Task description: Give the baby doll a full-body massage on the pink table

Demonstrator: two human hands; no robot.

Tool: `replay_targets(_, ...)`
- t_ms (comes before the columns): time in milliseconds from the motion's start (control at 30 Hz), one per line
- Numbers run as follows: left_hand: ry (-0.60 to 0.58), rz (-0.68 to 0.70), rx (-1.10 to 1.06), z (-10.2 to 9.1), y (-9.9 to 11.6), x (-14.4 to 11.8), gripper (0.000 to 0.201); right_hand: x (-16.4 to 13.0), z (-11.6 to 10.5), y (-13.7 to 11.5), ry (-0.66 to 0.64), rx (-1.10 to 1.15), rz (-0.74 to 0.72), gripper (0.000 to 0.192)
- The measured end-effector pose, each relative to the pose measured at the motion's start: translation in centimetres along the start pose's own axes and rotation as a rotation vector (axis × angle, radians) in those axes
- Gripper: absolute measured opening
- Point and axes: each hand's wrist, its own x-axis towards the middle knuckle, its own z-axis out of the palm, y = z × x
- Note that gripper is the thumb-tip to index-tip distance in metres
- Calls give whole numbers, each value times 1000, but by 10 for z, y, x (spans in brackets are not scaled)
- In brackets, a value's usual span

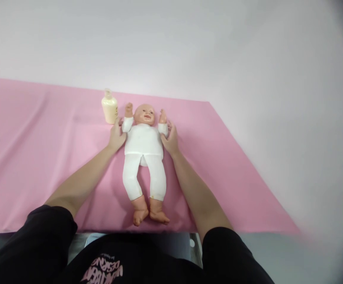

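Observation:
A baby doll lies on its back on the pink cloth, its head toward the far edge and its bare feet toward me. Its body, arms and legs are white; both forearms point up beside the head. My left hand is curved around the doll's arm on the left, the fingertips partly hidden. Around the arm on the right, my right hand is cupped with its thumb against the doll's side. Just beyond my left fingers stands a bottle of pale yellow liquid with a clear cap.
The pink cloth covers the table and has soft folds on the left. Its right edge runs at a slant toward me. A plain white wall or surface lies beyond it. My body in a black shirt is close to the near edge.

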Motion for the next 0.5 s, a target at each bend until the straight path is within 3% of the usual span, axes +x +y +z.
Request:
replay_targets(67,-38,146,8,-3,6,-4,69,-4,-3,-9,-27,-15,-112,71)
replay_targets(167,-192,350,35,-7,15,-10,57,-10,-6,-23,-174,-46,-306,54)
replay_targets(233,-221,407,20,-9,18,-13,51,-13,-7,-29,-237,-66,-378,45)
replay_targets(333,-161,341,-52,-12,13,-14,48,-16,-12,-30,-171,-62,-323,43)
replay_targets(500,140,0,-377,-25,-18,-11,53,-16,-32,-16,116,165,66,58)
